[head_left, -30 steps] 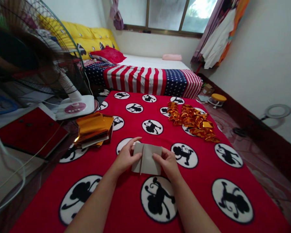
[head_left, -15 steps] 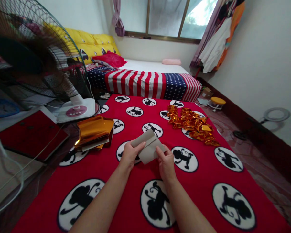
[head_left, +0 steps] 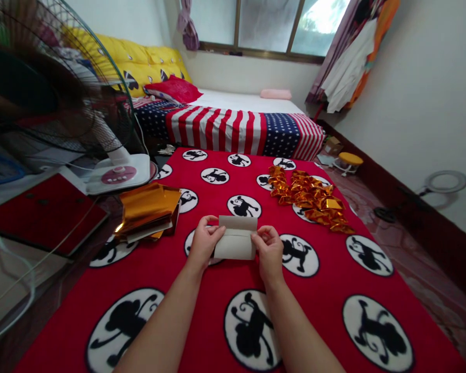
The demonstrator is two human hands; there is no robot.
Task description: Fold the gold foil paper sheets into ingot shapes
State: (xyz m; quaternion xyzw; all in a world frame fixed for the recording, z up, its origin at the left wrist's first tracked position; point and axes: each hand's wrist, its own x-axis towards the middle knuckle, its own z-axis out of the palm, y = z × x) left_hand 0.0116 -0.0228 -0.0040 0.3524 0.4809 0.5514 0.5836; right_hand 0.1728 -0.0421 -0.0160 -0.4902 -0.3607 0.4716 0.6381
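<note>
On top of a red cloth (head_left: 207, 331) with white circles (head_left: 252, 331) and black monkeys in them, two bare hands are at work. Far back, by the wall, is a bed (head_left: 241, 101) with a white top and a blanket (head_left: 233, 129) of stars and red and white stripes. A red pillow (head_left: 176, 90) lies on its left side and a small pink pillow (head_left: 275, 94) on its right. Over the bed is a window (head_left: 267, 26). To the left stands a big fan (head_left: 23, 83), its blades a blur. On the right, a yellow stool (head_left: 349, 159) is on the floor, near the wall.

A pile of shiny gold sheets (head_left: 147, 207) sits to the left of the hands, and a bunch of folded gold shapes (head_left: 310, 197) lies ahead to the right.

Between the two hands is a grey paper (head_left: 235, 246). The left hand (head_left: 205, 241) pinches its left edge, thumb on top. The right hand (head_left: 268, 248) pinches its right edge with thumb and finger. I cannot tell if the paper touches the cloth.

It is pale and plain on the side we see. A line runs across it from side to side, and the part nearer the person looks brighter.
</note>
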